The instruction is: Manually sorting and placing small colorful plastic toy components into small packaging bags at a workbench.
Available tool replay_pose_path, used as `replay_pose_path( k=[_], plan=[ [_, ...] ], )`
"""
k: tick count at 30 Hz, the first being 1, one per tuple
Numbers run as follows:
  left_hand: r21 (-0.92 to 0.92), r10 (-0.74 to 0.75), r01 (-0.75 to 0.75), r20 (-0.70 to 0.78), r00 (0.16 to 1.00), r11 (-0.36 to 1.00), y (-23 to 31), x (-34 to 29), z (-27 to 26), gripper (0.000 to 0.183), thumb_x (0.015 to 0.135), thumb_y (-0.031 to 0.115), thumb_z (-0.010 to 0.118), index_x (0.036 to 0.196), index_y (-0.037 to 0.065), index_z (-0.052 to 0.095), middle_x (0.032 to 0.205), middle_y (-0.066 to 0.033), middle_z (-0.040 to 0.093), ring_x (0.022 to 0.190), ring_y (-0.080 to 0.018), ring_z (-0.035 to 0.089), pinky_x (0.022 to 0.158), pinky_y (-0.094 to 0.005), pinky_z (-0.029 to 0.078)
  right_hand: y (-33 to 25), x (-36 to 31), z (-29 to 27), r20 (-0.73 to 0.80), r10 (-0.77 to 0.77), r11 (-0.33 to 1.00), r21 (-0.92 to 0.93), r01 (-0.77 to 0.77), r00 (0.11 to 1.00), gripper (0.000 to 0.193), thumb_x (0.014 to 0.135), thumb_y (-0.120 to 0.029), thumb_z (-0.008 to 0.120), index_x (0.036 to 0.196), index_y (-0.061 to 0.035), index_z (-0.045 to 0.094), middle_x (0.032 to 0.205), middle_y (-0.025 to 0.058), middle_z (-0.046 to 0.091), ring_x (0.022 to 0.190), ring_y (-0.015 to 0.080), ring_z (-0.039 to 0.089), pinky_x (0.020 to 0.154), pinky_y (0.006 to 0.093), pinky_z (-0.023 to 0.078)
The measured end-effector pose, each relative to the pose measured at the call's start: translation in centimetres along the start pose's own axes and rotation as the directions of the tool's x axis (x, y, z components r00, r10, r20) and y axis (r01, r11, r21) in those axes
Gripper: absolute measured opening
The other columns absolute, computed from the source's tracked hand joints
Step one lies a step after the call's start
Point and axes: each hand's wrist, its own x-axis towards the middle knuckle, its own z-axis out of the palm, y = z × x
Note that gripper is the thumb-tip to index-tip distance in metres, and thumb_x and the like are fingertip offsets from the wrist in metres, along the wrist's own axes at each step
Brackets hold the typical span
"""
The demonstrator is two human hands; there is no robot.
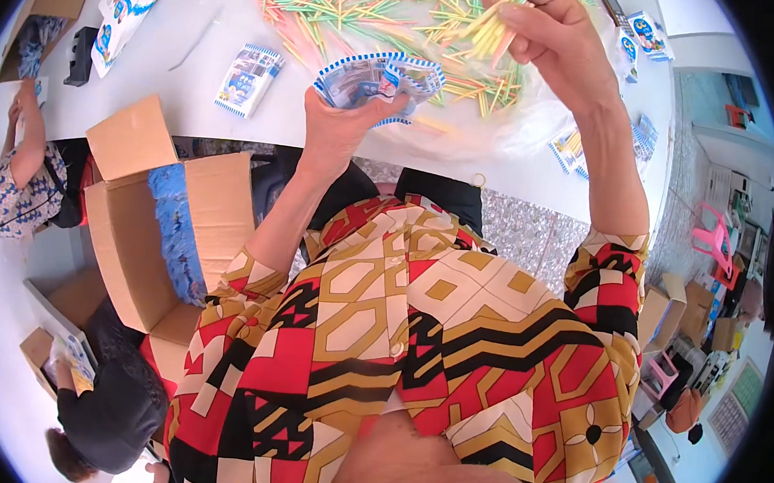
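Observation:
My left hand (349,120) grips a small blue-and-white plastic packet (362,78) over the table's near edge, its mouth spread wide. Higher and to the right, my right hand (553,42) is closed round a bunch of thin yellow, green and pink sticks (494,26). Below and beyond it spreads a large loose pile of the same coloured sticks (331,9), lying on clear plastic sheeting. Whether sticks lie inside the packet cannot be made out. A flat blue-and-white packet (248,79) rests on the table left of my left hand.
An opened cardboard box (127,241) with a blue lining stands left of me, below the white table (189,120). More packets (650,36) lie at the table's right end, near a dark-handled tool (612,6). Two other people (115,402) work at the left.

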Motion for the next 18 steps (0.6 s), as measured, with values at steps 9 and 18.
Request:
replay_pose_path(
  k=[9,18],
  plan=[
    [0.064,-0.004,0.002,0.029,1.0,0.998,-0.4,0.2,0.1,0.021,0.075,-0.002,0.063,0.095,-0.009,0.061,0.088,-0.009,0.065,0.08,-0.0119,0.061,0.078,-0.0268,0.05,0.7,0.0,1.1,0.134,0.218,0.975,0.019,-0.223,0.967,0.008,0.081,-0.007,0.064,0.084,0.0002,0.063,0.067,0.0013,0.058,0.056,0.0061,0.051,0.051,0.0195,0.041],
    [0.085,-0.011,0.004,0.075,0.997,0.996,0.0,0.1,0.5,0.023,0.075,-0.002,0.063,0.097,-0.01,0.06,0.089,-0.01,0.065,0.083,-0.0134,0.062,0.078,-0.0276,0.051,0.8,-0.2,1.4,0.122,0.109,0.982,-0.165,-0.088,0.987,0.01,0.082,-0.007,0.063,0.087,0.0004,0.062,0.067,0.0008,0.057,0.057,0.0056,0.051,0.051,0.0198,0.04]
  ],
)
